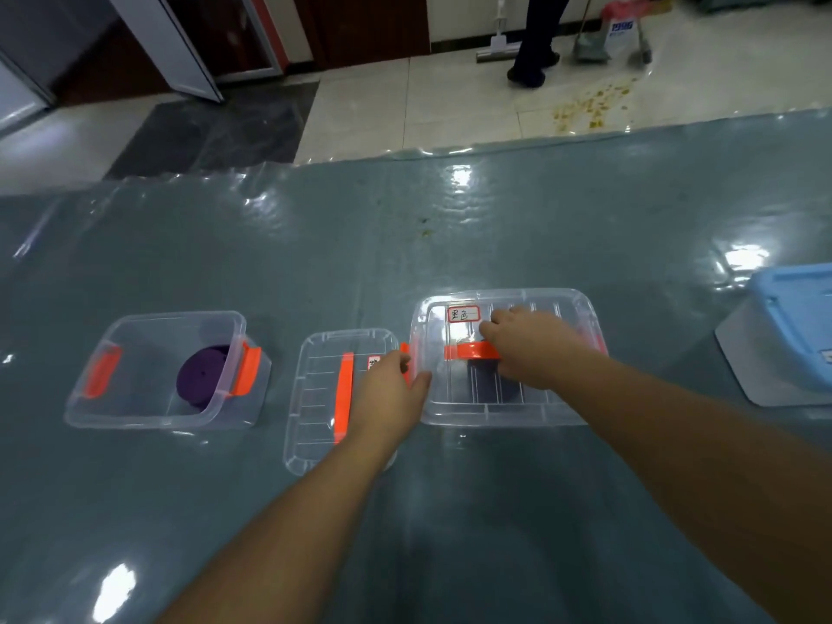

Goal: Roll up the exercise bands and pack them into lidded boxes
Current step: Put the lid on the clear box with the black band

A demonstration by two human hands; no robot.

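From the head view, the right hand lies on the lid of the right box, fingers bent down onto the clear plastic beside the orange handle; whether they grip the handle or only press cannot be told. The left hand is at the box's left end, by an orange latch, fingers together and thumb against the box wall. A dark band shows through the lid.

Just left lies a loose lid, long axis running away from the person. Further left stands an open box with a rolled purple band on edge inside, leaning on the right wall.

The boxes look light, stiff and slick, likely to slide on the glossy table cover, so holding them by the ends or latches seems best. The rolled bands look soft and may spring open. The right box's long axis runs left to right.
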